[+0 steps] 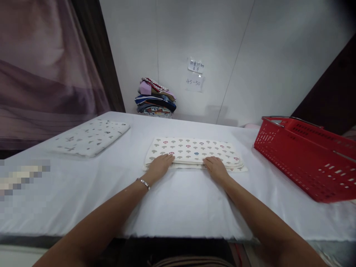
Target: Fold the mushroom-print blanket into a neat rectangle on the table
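Note:
In front of me on the white-covered table lies a folded cloth [191, 148], cream with small grey, red and blue mushroom prints. It forms a wide, flat rectangle of several layers, whose edges show at the near side. My left hand [162, 165] rests on its near edge, left of the middle, with the fingers stretched out over the top. On the same edge further right lies my right hand [215, 167], fingers also extended and flat. Both thumbs are hard to make out. A second folded cloth [93, 138], white with grey and brown prints, lies at the left.
A red plastic basket [300, 155] with metal handles stands at the right on the white table cover [178, 204]. Behind the table's far edge rises a stack of folded fabrics [155, 98] against the wall. Paper notes [194, 81] hang there. A pinkish curtain [47, 74] hangs at the left.

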A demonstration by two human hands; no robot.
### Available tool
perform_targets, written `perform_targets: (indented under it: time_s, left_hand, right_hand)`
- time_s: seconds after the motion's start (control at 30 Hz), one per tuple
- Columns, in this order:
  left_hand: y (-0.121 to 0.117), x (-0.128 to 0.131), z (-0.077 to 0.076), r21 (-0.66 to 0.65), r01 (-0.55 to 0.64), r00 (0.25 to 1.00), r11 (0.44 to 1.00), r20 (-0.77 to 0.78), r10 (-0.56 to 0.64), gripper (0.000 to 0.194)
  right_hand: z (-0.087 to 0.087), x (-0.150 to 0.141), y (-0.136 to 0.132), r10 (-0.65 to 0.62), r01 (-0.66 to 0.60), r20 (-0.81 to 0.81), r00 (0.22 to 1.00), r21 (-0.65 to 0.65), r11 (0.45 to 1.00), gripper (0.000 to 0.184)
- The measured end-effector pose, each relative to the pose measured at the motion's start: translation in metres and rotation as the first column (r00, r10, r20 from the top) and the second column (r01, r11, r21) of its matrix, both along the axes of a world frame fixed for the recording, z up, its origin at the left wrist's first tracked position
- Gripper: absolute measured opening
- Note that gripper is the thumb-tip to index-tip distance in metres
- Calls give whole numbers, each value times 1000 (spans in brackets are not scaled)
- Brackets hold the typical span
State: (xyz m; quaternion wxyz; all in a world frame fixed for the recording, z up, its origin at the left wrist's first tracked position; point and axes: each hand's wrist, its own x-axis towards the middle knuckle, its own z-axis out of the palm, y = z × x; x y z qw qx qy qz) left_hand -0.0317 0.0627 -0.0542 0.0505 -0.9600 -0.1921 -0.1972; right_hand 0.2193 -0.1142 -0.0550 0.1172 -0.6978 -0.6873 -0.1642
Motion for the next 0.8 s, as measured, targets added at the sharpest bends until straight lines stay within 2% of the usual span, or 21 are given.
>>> perform_targets:
  time_s: [0.13, 0.3, 0.43, 0.57, 0.7, 0.8]
  left_hand:
    - [4, 2, 2, -11, -13, 999, 1000, -34, 13, 39]
    - [1, -1, -10, -98, -36, 993, 995, -113, 25, 41]
    - [-1, -4, -15, -115, -71, 993, 991, -102, 59, 43]
    - [1, -9, -21, -126, -55, 997, 991, -59, 47, 49]
    - [4, -16, -27, -134, -11, 1000, 991, -27, 8, 52]
    - [7, -23, -29, -135, 11, 999, 991, -37, -16, 48]
  right_hand:
    - [-4, 1, 4, -18, 18, 3, 1000, 26, 1000, 24]
    - [-7, -4, 1, 39, -38, -42, 998, 17, 999, 24]
    - [-5, -6, -3, 53, -52, -55, 997, 29, 998, 24]
    - [-2, -9, -5, 60, -57, -90, 994, 44, 997, 26]
    - [-4, -10, -7, 95, -79, -205, 974, 87, 993, 28]
    - [-3, -10, -10, 121, -86, -348, 930, 116, 990, 31]
